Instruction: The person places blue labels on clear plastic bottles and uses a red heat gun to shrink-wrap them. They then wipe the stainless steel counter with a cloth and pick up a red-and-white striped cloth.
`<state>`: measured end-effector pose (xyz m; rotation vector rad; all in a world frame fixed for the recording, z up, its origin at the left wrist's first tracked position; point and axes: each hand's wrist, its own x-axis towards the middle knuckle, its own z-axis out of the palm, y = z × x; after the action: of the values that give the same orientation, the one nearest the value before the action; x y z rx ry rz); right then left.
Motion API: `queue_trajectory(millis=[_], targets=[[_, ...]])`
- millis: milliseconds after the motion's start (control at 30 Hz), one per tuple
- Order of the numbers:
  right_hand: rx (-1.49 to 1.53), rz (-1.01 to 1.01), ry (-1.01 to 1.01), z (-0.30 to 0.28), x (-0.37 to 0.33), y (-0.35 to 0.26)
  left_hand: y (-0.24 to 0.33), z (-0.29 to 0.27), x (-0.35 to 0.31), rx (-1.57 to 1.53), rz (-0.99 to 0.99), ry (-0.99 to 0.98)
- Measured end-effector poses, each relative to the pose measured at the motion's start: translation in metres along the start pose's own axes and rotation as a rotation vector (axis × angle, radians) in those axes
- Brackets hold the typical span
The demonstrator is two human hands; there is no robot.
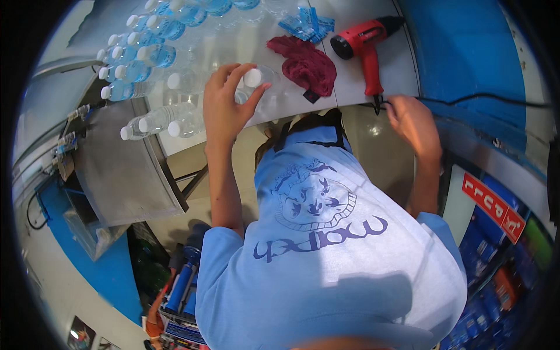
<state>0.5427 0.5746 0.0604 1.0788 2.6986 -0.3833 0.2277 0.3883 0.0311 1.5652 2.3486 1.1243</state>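
Note:
My left hand point(224, 108) is raised over the table's front edge, thumb and fingers apart around the white-capped top of a clear bottle point(252, 77). Whether the fingertips press on it is hard to tell. Another clear bottle shows partly behind the same hand. At the front right, my right hand point(415, 125) has its fingers curled beside the black cord point(466, 99) of a red and black heat gun point(367, 49). What those fingers hold, if anything, is hidden. The heat gun lies on the table with its handle pointing toward me.
Several bottles with blue labels point(157, 55) stand at the back left; unlabelled bottles point(168, 118) are nearer. A dark red cloth point(306, 67) and blue-printed plastic sleeves point(309, 24) lie mid-table. A metal panel point(119, 169) is at left, stocked shelves point(490, 274) at right.

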Motion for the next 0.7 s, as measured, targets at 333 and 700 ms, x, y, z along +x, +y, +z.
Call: queue_trajectory(millis=[333,700], targets=[[0.097,-0.197,0.213,0.112,0.268,-0.071,0.025,-0.007,-0.005,0.095,-0.037,-0.09],[0.377,-0.145,0.202,0.115,0.289,-0.048,0.015,0.003,0.014,0.17,0.068,-0.056]])
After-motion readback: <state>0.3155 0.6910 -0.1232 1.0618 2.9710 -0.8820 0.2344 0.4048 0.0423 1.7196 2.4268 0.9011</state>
